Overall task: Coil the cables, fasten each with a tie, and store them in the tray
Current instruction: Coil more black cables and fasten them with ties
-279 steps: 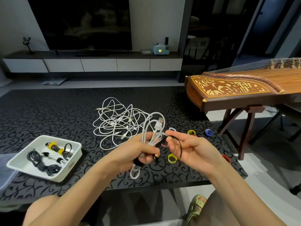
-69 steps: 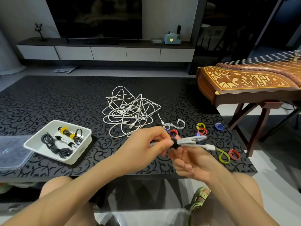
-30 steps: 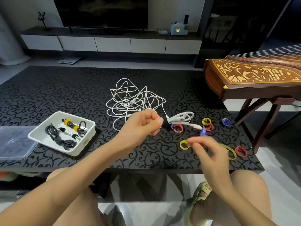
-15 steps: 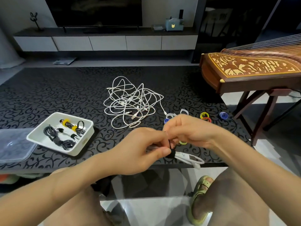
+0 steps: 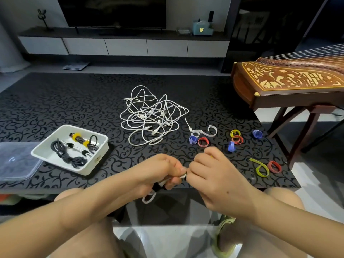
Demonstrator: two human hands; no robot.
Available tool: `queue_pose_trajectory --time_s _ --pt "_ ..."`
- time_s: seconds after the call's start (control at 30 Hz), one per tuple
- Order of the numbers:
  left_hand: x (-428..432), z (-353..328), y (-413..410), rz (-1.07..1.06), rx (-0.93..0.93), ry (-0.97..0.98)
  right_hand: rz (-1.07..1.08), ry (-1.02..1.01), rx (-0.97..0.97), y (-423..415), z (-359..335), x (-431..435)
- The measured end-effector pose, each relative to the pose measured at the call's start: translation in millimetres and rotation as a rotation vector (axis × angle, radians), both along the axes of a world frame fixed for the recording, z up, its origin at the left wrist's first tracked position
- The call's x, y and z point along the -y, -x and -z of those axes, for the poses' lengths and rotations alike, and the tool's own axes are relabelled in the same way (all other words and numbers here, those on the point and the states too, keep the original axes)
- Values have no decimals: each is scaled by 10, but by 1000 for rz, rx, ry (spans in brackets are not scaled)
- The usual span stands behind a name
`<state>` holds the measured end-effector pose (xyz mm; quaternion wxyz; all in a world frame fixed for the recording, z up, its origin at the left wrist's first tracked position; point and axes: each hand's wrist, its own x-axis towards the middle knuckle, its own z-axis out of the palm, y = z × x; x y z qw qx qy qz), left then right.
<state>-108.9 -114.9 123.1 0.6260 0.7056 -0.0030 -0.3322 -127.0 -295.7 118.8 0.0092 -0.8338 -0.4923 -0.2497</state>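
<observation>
Both hands meet over the desk's (image 5: 55, 105) near edge. The left hand (image 5: 160, 174) grips a coiled white cable (image 5: 149, 199) bound by a black tie (image 5: 156, 187), 1 loop hanging below the fist. The right hand (image 5: 214, 175) pinches the bundle's end, touching the left fingertips. At 12 o'clock from the hands lies a tangle of white cables (image 5: 150, 118). At 10 o'clock sits a white tray (image 5: 89, 167) holding tied black cables (image 5: 68, 155), with a clear lid (image 5: 16, 161) just beside it at its 9 o'clock. From 1 to 3 o'clock loose coloured ties (image 5: 202, 142) are scattered. A guzheng (image 5: 290, 84) stands off the desk at 2 o'clock.
</observation>
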Motion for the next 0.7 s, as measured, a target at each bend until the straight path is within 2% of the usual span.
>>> queue_pose_trajectory --time_s 0.1,0.23,0.4,0.57,0.63,0.7 --pt "55 85 -58 -16 -263 34 -17 48 59 -50 120 30" --pt "96 118 -187 -5 -468 117 -48 -30 147 -169 186 9" --pt "50 107 -319 2 -682 248 -12 -2 159 -295 244 70" --pt "-104 215 -437 22 -708 334 -43 -103 28 -387 164 111" --pt "-188 228 -455 140 -680 404 -44 -183 -86 -413 133 102" --pt "-253 251 -488 192 -622 354 -13 -272 -246 -394 145 88"
